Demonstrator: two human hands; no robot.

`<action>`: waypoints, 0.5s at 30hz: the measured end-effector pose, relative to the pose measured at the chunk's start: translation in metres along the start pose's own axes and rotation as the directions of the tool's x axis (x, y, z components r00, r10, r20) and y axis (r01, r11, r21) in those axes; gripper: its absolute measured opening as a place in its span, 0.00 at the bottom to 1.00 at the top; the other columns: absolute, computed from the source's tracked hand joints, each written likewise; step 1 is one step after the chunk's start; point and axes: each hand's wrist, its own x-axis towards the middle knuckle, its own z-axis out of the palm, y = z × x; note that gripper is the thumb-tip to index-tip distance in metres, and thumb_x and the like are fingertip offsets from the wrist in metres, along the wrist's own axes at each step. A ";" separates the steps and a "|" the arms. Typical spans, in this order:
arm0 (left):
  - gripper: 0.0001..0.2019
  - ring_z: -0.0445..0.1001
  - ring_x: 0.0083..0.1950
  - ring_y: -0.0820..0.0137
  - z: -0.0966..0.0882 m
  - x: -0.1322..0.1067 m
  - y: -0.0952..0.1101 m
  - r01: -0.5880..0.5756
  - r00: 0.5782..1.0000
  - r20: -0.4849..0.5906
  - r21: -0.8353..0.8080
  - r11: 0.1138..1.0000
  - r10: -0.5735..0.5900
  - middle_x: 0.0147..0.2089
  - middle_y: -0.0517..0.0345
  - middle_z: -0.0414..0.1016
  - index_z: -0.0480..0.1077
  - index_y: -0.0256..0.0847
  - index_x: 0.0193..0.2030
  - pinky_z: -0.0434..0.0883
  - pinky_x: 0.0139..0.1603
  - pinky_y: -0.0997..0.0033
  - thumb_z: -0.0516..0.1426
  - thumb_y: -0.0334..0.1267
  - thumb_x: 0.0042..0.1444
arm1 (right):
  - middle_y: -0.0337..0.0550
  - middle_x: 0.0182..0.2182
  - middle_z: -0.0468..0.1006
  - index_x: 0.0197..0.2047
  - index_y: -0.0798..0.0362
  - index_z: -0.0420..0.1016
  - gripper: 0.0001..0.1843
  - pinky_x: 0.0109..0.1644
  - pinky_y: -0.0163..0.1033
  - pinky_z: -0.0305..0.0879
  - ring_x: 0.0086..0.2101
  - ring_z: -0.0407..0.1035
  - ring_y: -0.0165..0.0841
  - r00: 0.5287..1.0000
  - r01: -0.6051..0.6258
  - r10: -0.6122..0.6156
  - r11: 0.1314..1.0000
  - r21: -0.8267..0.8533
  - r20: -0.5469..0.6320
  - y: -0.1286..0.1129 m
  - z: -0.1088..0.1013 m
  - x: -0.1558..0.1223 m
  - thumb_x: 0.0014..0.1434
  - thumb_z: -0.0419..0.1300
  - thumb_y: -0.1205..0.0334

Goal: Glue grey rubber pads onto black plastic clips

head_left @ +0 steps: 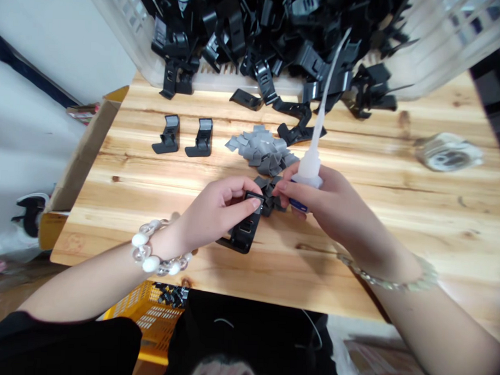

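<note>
**Head view: left hand (216, 208) pinching black clip (244, 231), right hand (335, 207) wrapped round glue bottle (310, 165)**

- Black clip: pinched at its upper end between left thumb and forefinger, other fingers curled in. Its lower end hangs below the grip and rests on the wooden table (396, 225), tilted.
- Right hand: closed round the base of the glue bottle. The bottle stands up out of the fist, and its long thin nozzle runs up and away from the grip.
- Right fingertips (280, 191) sit just beside the clip's top, close to the left forefinger. Can't tell if they hold anything small there.
- Just past both grips: a few dark grey bits, touching or nearly touching the clip's top edge.
- A little further out: a loose pile of grey pads (262, 147), with the nozzle crossing beside it.
- Further left of the left grip, well apart: two more black clips (186, 136) standing upright side by side.
- Far side of the table: clear crate (132, 25) heaped with black parts, some spilling onto the wood near the nozzle tip.
- Well right of the right grip: tape roll (448, 153), lying flat and blurred.
- Both wrists wear bead bracelets.
- Off the table's left edge: cardboard box (85, 149).
- Below the near edge, under the left forearm: yellow basket (147, 310).
</note>
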 end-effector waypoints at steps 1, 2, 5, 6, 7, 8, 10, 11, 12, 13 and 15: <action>0.06 0.68 0.30 0.77 0.000 0.000 0.000 -0.002 1.000 -0.001 0.004 1.000 0.002 0.29 0.63 0.71 0.71 0.37 0.38 0.67 0.30 0.79 0.59 0.37 0.58 | 0.39 0.24 0.72 0.35 0.52 0.69 0.09 0.24 0.32 0.60 0.26 0.65 0.27 1.000 0.001 -0.001 1.000 -0.004 0.000 0.000 0.000 0.000 0.56 0.64 0.58; 0.06 0.68 0.29 0.77 0.000 0.000 0.000 -0.006 1.000 -0.002 0.007 1.000 0.006 0.29 0.63 0.71 0.71 0.37 0.39 0.67 0.29 0.79 0.59 0.38 0.58 | 0.38 0.24 0.72 0.35 0.52 0.69 0.09 0.24 0.32 0.60 0.26 0.65 0.27 1.000 0.002 -0.002 1.000 -0.009 0.000 0.000 0.000 0.000 0.56 0.64 0.58; 0.06 0.70 0.30 0.76 -0.001 -0.001 -0.001 -0.022 1.000 -0.007 -0.001 1.000 0.022 0.30 0.61 0.73 0.70 0.37 0.39 0.68 0.30 0.78 0.59 0.37 0.58 | 0.38 0.24 0.72 0.34 0.52 0.69 0.08 0.24 0.31 0.60 0.26 0.65 0.27 1.000 0.006 -0.006 1.000 -0.011 -0.001 0.000 0.000 -0.001 0.56 0.64 0.58; 0.06 0.71 0.31 0.75 -0.001 -0.001 -0.001 -0.026 1.000 -0.009 -0.015 1.000 0.026 0.31 0.60 0.73 0.70 0.37 0.39 0.68 0.30 0.77 0.59 0.37 0.58 | 0.38 0.24 0.72 0.34 0.52 0.69 0.08 0.24 0.31 0.60 0.25 0.64 0.27 1.000 0.007 -0.007 1.000 -0.008 -0.001 -0.001 0.000 -0.001 0.56 0.64 0.58; 0.06 0.72 0.31 0.74 -0.001 -0.001 0.000 -0.029 1.000 -0.011 -0.029 0.999 0.029 0.31 0.60 0.74 0.70 0.37 0.39 0.69 0.30 0.77 0.59 0.37 0.58 | 0.38 0.24 0.72 0.34 0.52 0.69 0.09 0.24 0.31 0.60 0.25 0.64 0.26 1.000 0.007 -0.007 1.000 -0.005 -0.001 -0.001 0.000 -0.001 0.56 0.64 0.58; 0.07 0.73 0.31 0.73 -0.001 -0.001 0.000 -0.032 0.999 -0.013 -0.044 0.999 0.031 0.32 0.59 0.75 0.69 0.37 0.40 0.69 0.31 0.76 0.59 0.37 0.59 | 0.38 0.24 0.72 0.34 0.52 0.69 0.08 0.24 0.31 0.60 0.25 0.64 0.26 1.000 0.006 -0.006 1.000 -0.005 0.000 -0.002 0.000 -0.001 0.56 0.64 0.59; 0.07 0.74 0.32 0.72 -0.002 -0.001 0.001 -0.040 0.999 -0.019 -0.067 0.997 0.039 0.32 0.58 0.75 0.69 0.37 0.40 0.70 0.32 0.74 0.59 0.37 0.59 | 0.38 0.24 0.72 0.34 0.53 0.69 0.08 0.24 0.31 0.60 0.25 0.64 0.26 1.000 0.004 -0.004 1.000 -0.010 -0.001 -0.003 0.000 -0.001 0.57 0.64 0.59; 0.07 0.74 0.33 0.72 -0.002 -0.001 0.001 -0.044 0.999 -0.020 -0.078 0.996 0.043 0.33 0.58 0.76 0.69 0.36 0.40 0.71 0.33 0.74 0.60 0.37 0.59 | 0.38 0.25 0.72 0.34 0.53 0.69 0.08 0.24 0.31 0.60 0.25 0.64 0.26 1.000 0.004 -0.004 1.000 -0.014 -0.002 -0.003 0.001 -0.001 0.57 0.64 0.60; 0.07 0.74 0.33 0.72 -0.002 -0.001 0.001 -0.046 0.999 -0.020 -0.094 0.995 0.044 0.33 0.58 0.76 0.70 0.36 0.40 0.71 0.34 0.74 0.60 0.37 0.58 | 0.38 0.25 0.72 0.34 0.53 0.69 0.08 0.24 0.31 0.60 0.25 0.64 0.26 1.000 0.004 -0.004 1.000 -0.016 -0.004 -0.003 0.001 -0.001 0.56 0.64 0.60; 0.07 0.74 0.33 0.72 -0.002 -0.001 0.001 -0.045 0.999 -0.019 -0.117 0.992 0.043 0.33 0.58 0.76 0.70 0.36 0.40 0.71 0.35 0.74 0.61 0.37 0.58 | 0.38 0.25 0.72 0.33 0.53 0.69 0.07 0.24 0.31 0.60 0.25 0.64 0.26 1.000 0.004 -0.004 1.000 -0.018 -0.006 -0.004 0.001 -0.001 0.56 0.64 0.60; 0.08 0.74 0.33 0.73 -0.002 0.000 -0.001 -0.029 1.000 -0.009 -0.186 0.982 0.028 0.33 0.59 0.76 0.70 0.36 0.40 0.71 0.35 0.74 0.61 0.38 0.58 | 0.38 0.25 0.72 0.34 0.53 0.69 0.07 0.25 0.31 0.60 0.25 0.64 0.26 1.000 0.002 -0.002 1.000 -0.022 -0.009 -0.004 0.001 -0.001 0.56 0.64 0.60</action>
